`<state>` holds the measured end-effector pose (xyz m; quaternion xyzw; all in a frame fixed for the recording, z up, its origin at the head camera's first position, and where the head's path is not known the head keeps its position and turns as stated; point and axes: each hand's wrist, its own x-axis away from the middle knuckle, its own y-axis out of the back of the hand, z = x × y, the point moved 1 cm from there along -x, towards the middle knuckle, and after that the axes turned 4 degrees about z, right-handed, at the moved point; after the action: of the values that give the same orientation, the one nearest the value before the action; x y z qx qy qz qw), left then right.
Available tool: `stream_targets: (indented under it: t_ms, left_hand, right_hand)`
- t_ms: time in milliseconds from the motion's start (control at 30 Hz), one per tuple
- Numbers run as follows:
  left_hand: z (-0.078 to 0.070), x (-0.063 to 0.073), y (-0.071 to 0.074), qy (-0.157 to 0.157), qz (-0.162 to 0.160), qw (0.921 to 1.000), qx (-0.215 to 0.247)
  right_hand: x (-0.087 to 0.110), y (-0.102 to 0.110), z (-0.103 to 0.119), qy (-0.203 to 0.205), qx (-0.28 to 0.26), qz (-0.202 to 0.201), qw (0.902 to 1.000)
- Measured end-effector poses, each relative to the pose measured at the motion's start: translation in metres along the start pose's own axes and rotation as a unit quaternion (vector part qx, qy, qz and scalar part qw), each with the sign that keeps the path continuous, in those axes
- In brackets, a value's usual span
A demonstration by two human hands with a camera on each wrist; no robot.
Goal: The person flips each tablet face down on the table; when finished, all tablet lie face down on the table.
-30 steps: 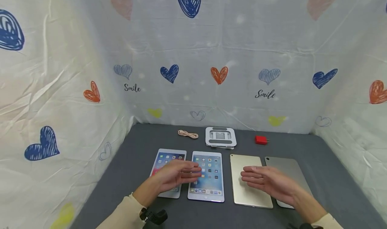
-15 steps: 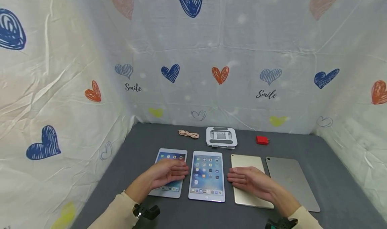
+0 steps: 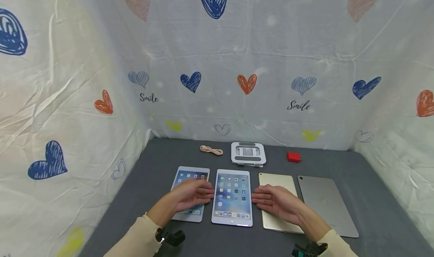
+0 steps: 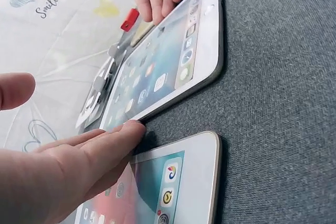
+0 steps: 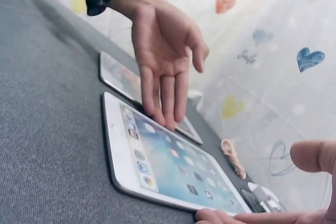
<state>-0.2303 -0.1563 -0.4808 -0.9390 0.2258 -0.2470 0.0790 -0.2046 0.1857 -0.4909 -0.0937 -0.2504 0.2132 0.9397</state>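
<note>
A white tablet with its home screen lit lies between my two hands. At its left long edge are the straight fingertips of my left hand, which passes over a second lit white tablet and hides part of its screen. My right hand reaches across a gold tablet lying back up, fingers straight, tips right at the middle tablet's right edge. In the left wrist view, the left fingertips lie along the edge of the middle tablet. The right wrist view shows the right fingertips at the near edge of that tablet.
A grey tablet lies back up at the far right. Along the back of the dark table are a coiled beige cable, a folded white stand and a red plug adapter. A heart-printed curtain surrounds the table.
Both hands first moved left; my right hand went from between the gold and grey tablets to the middle tablet's edge. My left hand then shifted slightly right to the opposite edge.
</note>
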Motion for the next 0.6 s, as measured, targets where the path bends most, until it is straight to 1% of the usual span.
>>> stream_targets:
  t_ms: [133, 300, 433, 533, 600]
  left_hand:
    - [0.001, -0.001, -0.004, -0.004, -0.016, 0.9997, -0.017]
    - [0.002, -0.005, -0.014, -0.009, -0.030, 0.9987, -0.041]
    - [0.003, -0.010, -0.023, -0.005, -0.015, 0.9992, -0.036]
    - [0.006, -0.015, -0.032, -0.002, 0.008, 0.9996, -0.028]
    - [0.009, -0.018, -0.039, -0.003, 0.022, 0.9995, -0.022]
  right_hand:
    - [0.001, 0.001, 0.000, 0.005, -0.010, 0.006, 0.9999]
    - [0.006, 0.003, 0.003, 0.003, -0.047, 0.018, 0.9987]
    - [0.011, 0.003, 0.007, 0.009, -0.063, 0.025, 0.9977]
    - [0.016, 0.005, 0.011, 0.022, -0.060, 0.033, 0.9975]
    - [0.021, 0.008, 0.013, 0.030, -0.048, 0.042, 0.9975]
